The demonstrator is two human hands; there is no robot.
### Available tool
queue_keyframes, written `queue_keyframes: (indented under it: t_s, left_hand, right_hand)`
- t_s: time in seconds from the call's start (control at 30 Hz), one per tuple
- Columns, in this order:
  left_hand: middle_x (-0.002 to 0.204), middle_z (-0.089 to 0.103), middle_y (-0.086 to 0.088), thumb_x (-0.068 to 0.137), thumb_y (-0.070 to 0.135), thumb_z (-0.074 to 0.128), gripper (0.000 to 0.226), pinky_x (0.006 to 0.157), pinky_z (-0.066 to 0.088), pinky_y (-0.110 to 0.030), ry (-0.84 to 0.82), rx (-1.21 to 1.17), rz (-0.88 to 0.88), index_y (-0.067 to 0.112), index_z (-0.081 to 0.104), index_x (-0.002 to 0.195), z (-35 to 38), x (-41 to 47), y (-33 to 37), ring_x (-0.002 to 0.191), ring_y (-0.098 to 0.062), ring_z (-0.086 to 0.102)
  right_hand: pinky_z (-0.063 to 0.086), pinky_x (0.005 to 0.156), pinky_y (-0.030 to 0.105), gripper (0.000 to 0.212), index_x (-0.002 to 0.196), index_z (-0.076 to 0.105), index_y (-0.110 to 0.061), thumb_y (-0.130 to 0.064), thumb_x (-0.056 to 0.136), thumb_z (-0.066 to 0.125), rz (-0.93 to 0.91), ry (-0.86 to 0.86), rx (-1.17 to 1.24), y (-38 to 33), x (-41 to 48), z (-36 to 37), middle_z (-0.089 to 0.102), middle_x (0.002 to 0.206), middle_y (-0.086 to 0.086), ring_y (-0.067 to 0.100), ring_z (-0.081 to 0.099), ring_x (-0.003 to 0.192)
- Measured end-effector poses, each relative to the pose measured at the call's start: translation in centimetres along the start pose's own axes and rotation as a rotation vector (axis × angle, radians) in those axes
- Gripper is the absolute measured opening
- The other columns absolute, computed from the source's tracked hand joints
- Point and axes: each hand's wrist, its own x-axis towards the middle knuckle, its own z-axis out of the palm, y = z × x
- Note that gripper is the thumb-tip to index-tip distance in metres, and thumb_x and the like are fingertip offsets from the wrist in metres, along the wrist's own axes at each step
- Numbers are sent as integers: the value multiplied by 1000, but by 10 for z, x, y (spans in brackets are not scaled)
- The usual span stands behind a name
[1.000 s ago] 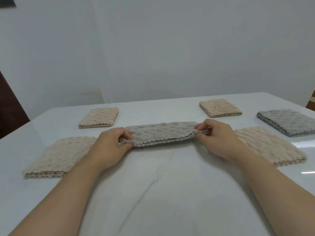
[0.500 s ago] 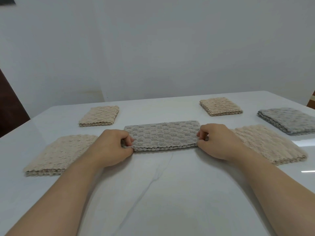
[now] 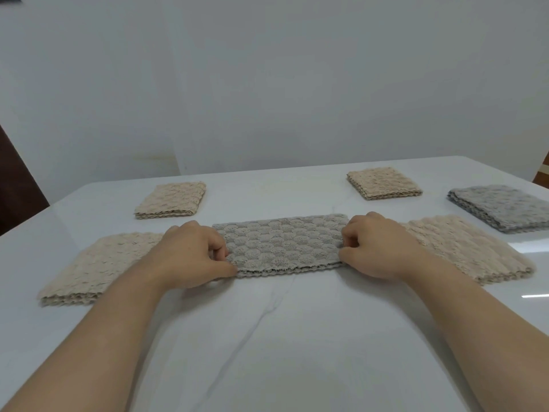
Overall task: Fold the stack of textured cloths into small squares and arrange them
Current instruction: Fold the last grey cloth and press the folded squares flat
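**Grey strip laid flat between two hands**

Since a second before, the grey cloth [image 3: 282, 243] had come down from its slight lift and lay flat on the white table [image 3: 267, 352], and both hands had sunk with it to the tabletop.

From the head view, the cloth was folded into a long narrow strip running left to right across the middle of the table, its layered edge facing the person. The left hand [image 3: 190, 254] pinched the strip's left end, thumb at the near edge and fingers curled over the top. The right hand [image 3: 377, 248] gripped the right end the same way, its knuckles bent.

A large beige stack [image 3: 98, 269] lay just beside the left hand, partly hidden by the wrist. A second large beige cloth [image 3: 463, 248] lay just beyond the right hand. Farther back sat a small beige square [image 3: 172, 200] on the left and another small beige square [image 3: 383, 182] on the right. A grey folded pile [image 3: 502, 206] rested near the table's right edge, apart from the rest.
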Motion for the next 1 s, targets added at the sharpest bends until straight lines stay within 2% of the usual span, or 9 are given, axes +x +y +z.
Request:
queue_keyframes:
  t_s: [0.07, 0.17, 0.23, 0.33, 0.43, 0.53, 0.67, 0.8, 1.0]
  left_hand:
    - [74, 70, 12, 73, 77, 63, 51, 89, 36, -33, 67, 81, -1, 27, 67, 64, 3, 2, 0, 83, -1, 58]
    - [68, 63, 14, 89, 71, 53, 49, 90, 34, -37, 261, 110, -2, 27, 65, 68, 9, 2, 14, 85, -10, 52]
    - [83, 63, 16, 96, 59, 49, 35, 91, 36, -39, 358, 52, 39, 30, 64, 83, 12, 1, 29, 93, -15, 51]
    - [117, 65, 9, 104, 42, 42, 28, 100, 39, -41, 354, -15, 93, 26, 63, 114, 16, 8, 48, 115, -19, 54]
    - [151, 49, 3, 108, 34, 35, 42, 116, 32, -39, 210, 21, 67, 20, 48, 145, 20, 28, 65, 141, -19, 40]
    - [165, 30, -4, 109, 29, 29, 49, 122, 23, -39, 94, 63, 48, 15, 33, 156, 30, 47, 80, 152, -23, 23]
    - [168, 21, -2, 109, 32, 19, 51, 125, 15, -44, -14, 35, -41, 18, 29, 158, 60, 56, 76, 156, -26, 14]
    - [169, 16, 5, 109, 38, 15, 54, 126, 7, -40, -40, 70, -65, 24, 19, 161, 70, 56, 65, 157, -20, 10]
    - [170, 6, 9, 108, 46, 12, 57, 127, 1, -43, -86, 88, -106, 29, 11, 163, 63, 50, 54, 157, -18, 3]
  right_hand:
    - [35, 68, 35, 37, 58, 45, -15, -45, 80, 43, 14, 28, -12, -2, 0, 0, 58, 73, -2, 23, 47, 85]
    - [37, 70, 36, 49, 55, 44, -17, -51, 91, 42, 52, 121, -55, -10, -2, 2, 57, 71, -1, 24, 48, 83]
    - [43, 79, 38, 49, 62, 55, -25, -58, 96, 44, 70, 238, -44, -18, -2, 3, 59, 79, -6, 21, 49, 87]
    - [45, 89, 39, 34, 94, 69, -23, -48, 100, 47, 16, 365, -3, -36, 5, 6, 66, 103, -3, 24, 54, 104]
    - [40, 105, 42, 37, 134, 57, -15, -31, 104, 41, -158, 234, -58, -60, 23, 10, 57, 140, 3, 27, 44, 134]
    - [22, 121, 44, 54, 157, 26, -10, -24, 105, 32, -207, -5, -66, -81, 40, 20, 26, 165, 6, 27, 16, 154]
    - [12, 124, 45, 58, 161, 16, -14, -27, 105, 25, -122, -137, -47, -88, 46, 48, 18, 168, 4, 25, 13, 155]
    - [8, 125, 43, 56, 161, 17, -18, -35, 108, 16, -78, -164, -15, -84, 48, 54, 16, 169, 0, 20, 11, 155]
    - [5, 126, 40, 62, 162, 13, -16, -43, 106, 13, 39, -192, 10, -70, 50, 51, 11, 169, -1, 17, 7, 156]
